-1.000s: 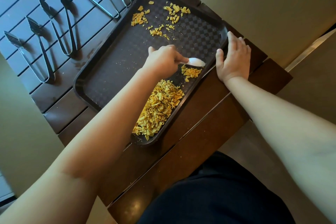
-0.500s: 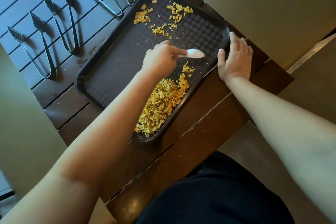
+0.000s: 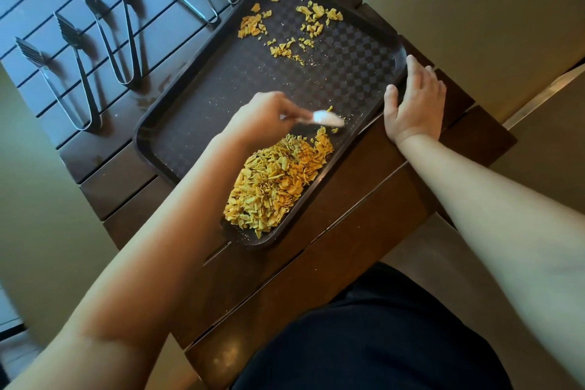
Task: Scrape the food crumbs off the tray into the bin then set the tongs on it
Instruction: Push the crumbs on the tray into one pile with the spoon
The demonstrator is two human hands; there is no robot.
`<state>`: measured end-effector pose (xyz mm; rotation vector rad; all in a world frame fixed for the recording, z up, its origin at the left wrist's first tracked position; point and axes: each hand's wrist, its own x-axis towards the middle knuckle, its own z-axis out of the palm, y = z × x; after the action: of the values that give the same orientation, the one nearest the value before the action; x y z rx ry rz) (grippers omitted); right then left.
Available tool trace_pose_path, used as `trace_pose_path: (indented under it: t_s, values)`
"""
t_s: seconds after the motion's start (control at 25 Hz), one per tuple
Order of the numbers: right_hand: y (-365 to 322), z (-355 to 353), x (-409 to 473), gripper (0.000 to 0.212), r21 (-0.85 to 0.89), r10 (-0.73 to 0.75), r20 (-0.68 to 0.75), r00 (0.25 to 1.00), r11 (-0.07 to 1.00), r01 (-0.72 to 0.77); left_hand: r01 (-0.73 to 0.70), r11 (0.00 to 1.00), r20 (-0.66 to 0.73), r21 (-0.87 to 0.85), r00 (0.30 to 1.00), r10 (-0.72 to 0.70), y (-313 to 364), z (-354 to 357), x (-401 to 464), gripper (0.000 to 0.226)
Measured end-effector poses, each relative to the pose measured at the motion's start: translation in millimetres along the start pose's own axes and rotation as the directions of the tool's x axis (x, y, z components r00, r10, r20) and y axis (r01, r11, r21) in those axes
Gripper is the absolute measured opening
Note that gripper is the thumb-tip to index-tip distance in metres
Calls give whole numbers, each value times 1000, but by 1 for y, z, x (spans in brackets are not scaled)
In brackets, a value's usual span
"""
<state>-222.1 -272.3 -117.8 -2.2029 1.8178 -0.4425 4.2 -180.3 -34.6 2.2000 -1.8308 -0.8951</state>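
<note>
Crumbs (image 3: 278, 180) heaped at near corner of tray (image 3: 196, 123) on desk (image 3: 364, 231), ready for tipping. Left hand (image 3: 262, 119) fingers pinching white spoon (image 3: 326, 119); right hand (image 3: 418, 101) fingers straight, steadying rim. Tongs (image 3: 123, 32) waiting beside.

Dark tray, crumbs and tongs on the slatted table

A dark brown rectangular plastic tray (image 3: 221, 98) lay flat, yellow-orange food crumbs (image 3: 278, 180) heaped at its near corner; metal tongs (image 3: 123, 32) lay beside it.

Tray (image 3: 221, 98): dark brown, checkered texture. Crumbs (image 3: 278, 177): yellow-orange. Spoon (image 3: 326, 119): white, apparently plastic; blurred. Tongs (image 3: 123, 28): silver metal. Table (image 3: 332, 231): dark brown wood, slatted.
</note>
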Motion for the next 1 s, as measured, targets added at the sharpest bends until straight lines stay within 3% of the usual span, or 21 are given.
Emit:
trace_pose_path:
  t_s: [0.08, 0.16, 0.48, 0.6, 0.72, 1.0]
  values:
    - [-1, 0, 0, 57, -4, -2, 2, 1000, 1000, 2, 84, 994, -183, -65, 979, -94, -1, 4, 10, 28]
    - [0, 1, 0, 57, -5, -3, -3, 1000, 1000, 3, 125, 991, -228, -38, 965, -131, 1, 10, 16, 29]
    - [0, 1, -1, 56, -9, -3, -13, 1000, 1000, 3, 147, 989, 33, -27, 989, -146, -4, 1, -21, 23]
    - [-1, 1, 0, 56, -7, -1, -7, 1000, 1000, 1, 129, 982, -89, -141, 986, -142, 6, 4, -6, 23]
    - [-1, 0, 0, 56, -9, 2, -6, 1000, 1000, -2, 121, 990, -152, -72, 980, -131, 23, 15, 12, 28]
    - [-2, -1, -1, 56, -4, -6, -11, 1000, 1000, 6, 160, 987, 105, -32, 982, -156, 7, 3, -13, 26]
